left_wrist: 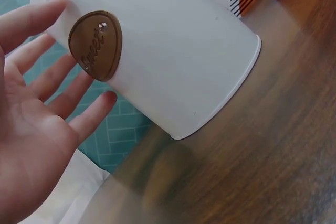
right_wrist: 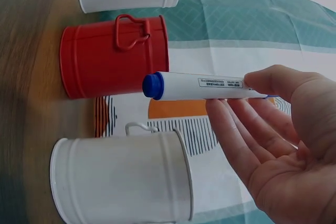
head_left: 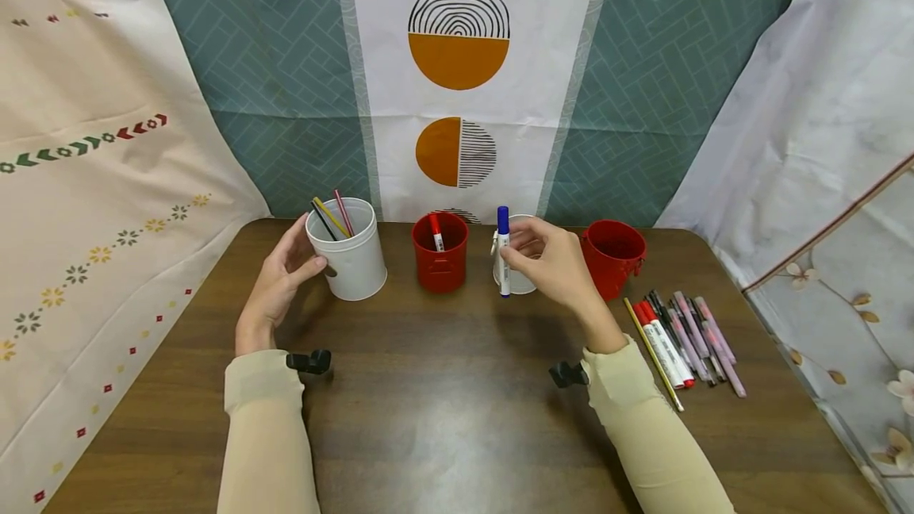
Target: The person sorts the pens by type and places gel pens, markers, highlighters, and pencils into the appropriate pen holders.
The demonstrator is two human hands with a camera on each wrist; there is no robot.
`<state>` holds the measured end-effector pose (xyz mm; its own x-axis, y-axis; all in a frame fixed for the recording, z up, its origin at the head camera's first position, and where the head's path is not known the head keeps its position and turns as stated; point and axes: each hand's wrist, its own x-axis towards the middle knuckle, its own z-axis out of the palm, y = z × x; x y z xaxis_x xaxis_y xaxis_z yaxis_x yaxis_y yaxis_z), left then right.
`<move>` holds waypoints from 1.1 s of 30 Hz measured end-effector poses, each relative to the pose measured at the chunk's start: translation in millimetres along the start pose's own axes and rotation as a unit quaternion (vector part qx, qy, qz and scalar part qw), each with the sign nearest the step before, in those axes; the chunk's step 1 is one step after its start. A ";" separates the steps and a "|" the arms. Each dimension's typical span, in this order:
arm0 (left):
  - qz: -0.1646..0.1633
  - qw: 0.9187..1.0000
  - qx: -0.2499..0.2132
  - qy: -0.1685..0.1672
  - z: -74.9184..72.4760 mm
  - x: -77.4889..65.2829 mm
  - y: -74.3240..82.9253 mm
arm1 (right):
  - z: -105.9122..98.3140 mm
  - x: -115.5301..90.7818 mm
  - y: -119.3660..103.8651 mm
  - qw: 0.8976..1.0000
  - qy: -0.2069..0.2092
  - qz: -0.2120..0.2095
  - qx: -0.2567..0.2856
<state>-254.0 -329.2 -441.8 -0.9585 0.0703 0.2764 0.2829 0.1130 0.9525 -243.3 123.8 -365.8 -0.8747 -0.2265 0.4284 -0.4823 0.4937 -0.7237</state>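
Note:
At the large white bucket (head_left: pixel 357 266), my left hand (head_left: pixel 277 284) rests against the left side with its fingers spread, thumb near the brown tag (left_wrist: pixel 97 45). Several pencils (head_left: pixel 339 219) lean inside that bucket. My right hand (head_left: pixel 560 264) pinches a blue-capped whiteboard marker (right_wrist: pixel 199 86) between thumb and fingertips. Held upright, the marker is in front of a smaller white bucket (right_wrist: pixel 121 179), which the hand partly hides in the head view. Between the white buckets stands a red bucket (head_left: pixel 440 272) with a red marker (head_left: pixel 435 228) in it.
Another red bucket (head_left: pixel 607 280) stands right of my right hand. On the table (head_left: pixel 443 419) at the right lie a yellow pencil (head_left: pixel 653 355), red-capped markers (head_left: pixel 667 351) and several pink and black pens (head_left: pixel 703 339). A patterned cloth (head_left: pixel 457 101) hangs behind the buckets.

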 end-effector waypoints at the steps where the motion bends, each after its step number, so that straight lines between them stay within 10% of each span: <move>1: 0.006 1.000 -0.006 0.002 0.5 0.1 0.7 | 0.9 0.2 -0.3 1.000 0.003 0.000 0.003; 16: 0.079 0.995 -0.001 0.055 9.4 1.6 42.0 | 1.6 -0.3 -0.2 0.999 0.018 0.006 0.026; 26: 0.130 0.968 0.179 0.117 37.8 15.1 68.1 | -1.0 0.6 1.4 1.000 0.018 0.006 0.019; 33: 0.156 0.978 0.126 0.062 54.6 16.5 78.9 | -1.1 1.7 2.7 1.000 0.022 0.004 0.022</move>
<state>-245.5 -265.0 -369.0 -0.8172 0.0215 0.5759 0.5465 0.3460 0.7626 -246.0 125.7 -366.5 -0.8760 -0.1857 0.4452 -0.4780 0.4581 -0.7495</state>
